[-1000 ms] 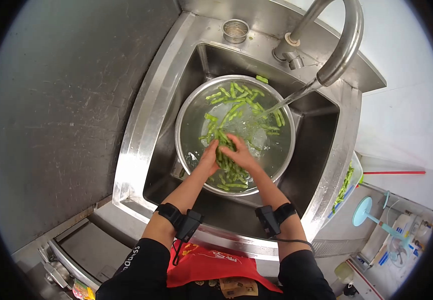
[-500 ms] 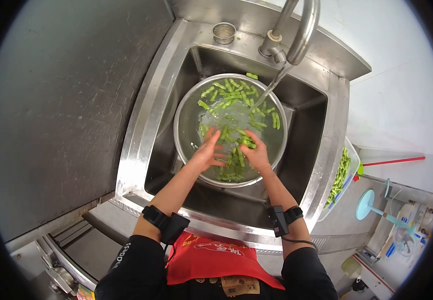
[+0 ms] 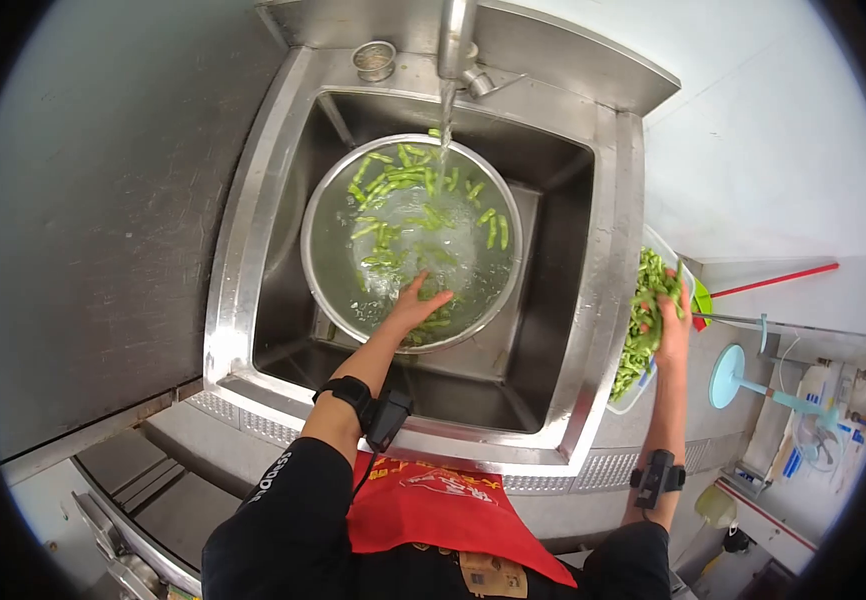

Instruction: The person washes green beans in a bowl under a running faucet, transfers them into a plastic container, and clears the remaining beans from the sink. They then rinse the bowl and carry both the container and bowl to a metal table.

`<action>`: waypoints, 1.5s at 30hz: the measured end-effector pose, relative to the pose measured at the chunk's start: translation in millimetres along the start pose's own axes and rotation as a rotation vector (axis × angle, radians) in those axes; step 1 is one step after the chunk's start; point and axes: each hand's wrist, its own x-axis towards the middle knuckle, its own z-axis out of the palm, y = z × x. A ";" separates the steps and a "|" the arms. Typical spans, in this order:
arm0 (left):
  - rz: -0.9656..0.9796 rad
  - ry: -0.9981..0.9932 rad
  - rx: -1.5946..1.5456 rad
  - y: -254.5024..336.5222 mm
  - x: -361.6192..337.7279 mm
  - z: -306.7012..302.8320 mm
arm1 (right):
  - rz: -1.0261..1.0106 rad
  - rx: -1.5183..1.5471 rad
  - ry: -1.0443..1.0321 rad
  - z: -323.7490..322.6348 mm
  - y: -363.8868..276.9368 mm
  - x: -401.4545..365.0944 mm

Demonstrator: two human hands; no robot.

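Note:
A round metal basin [image 3: 313, 225] full of water sits in the sink, with green edamame pods [image 3: 408, 177] floating in it. My left hand [image 3: 415, 308] is over the near part of the basin, fingers spread at the water among some pods. To the right of the sink, my right hand [image 3: 673, 325] is at a clear plastic tub [image 3: 625, 403] heaped with edamame pods [image 3: 636, 345]. Its fingers are apart, with loose pods against and between them; some pods there are blurred.
Water runs from the metal faucet [image 3: 455, 45] into the basin's far side. The steel sink [image 3: 568, 300] surrounds the basin. A small metal strainer cup [image 3: 373, 62] stands on the back ledge. A red-handled tool [image 3: 773, 280] and a light-blue round object [image 3: 725, 376] are at the right.
My right hand has left the basin, where it held pods, and moved right to the tub. My left hand stays over the basin. The camera view has shifted right.

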 end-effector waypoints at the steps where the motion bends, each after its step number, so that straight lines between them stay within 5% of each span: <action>1: 0.014 -0.013 0.050 1.7 3.2 7.7 | 0.004 -0.045 0.054 -27.5 10.4 0.5; 5: 0.104 -0.071 0.222 3.2 16.1 34.8 | 0.173 -0.095 0.201 -104.5 72.4 -6.7; 11: 0.187 -0.100 0.338 -7.3 16.2 50.5 | 0.362 -0.317 0.388 -110.5 78.7 -18.8; 14: 0.146 -0.103 0.265 -2.5 6.6 43.4 | 0.144 -0.052 0.199 -109.0 73.1 -5.5; 21: -0.051 -0.298 -0.424 43.2 -29.0 -32.2 | 0.134 0.243 -0.353 86.9 21.3 20.4; 24: 0.035 -0.069 -0.546 59.2 -38.0 -86.1 | 0.270 0.122 -0.398 156.9 78.0 43.9; 27: 0.121 0.459 -0.522 43.0 -6.9 -133.6 | 0.434 0.048 -0.293 204.2 104.6 54.4; 30: 0.102 0.737 -0.244 12.2 42.4 -173.8 | 0.486 0.065 -0.244 238.0 119.0 63.3; 33: 0.269 0.812 -0.050 22.0 66.9 -181.9 | 0.518 0.166 -0.219 262.0 132.0 77.8; 37: 0.574 0.696 0.192 48.3 107.9 -178.9 | 0.382 0.119 -0.278 286.9 145.1 89.9; 41: 0.534 0.226 0.255 66.2 125.9 -168.6 | 0.262 -0.080 -0.441 302.2 157.2 92.7; 44: 0.308 -0.090 0.361 69.1 121.8 -162.0 | 0.290 -0.158 -0.616 307.1 138.5 80.5; 45: 0.083 -0.248 0.232 83.0 106.2 -163.6 | 0.333 -0.152 -0.641 306.7 140.8 78.0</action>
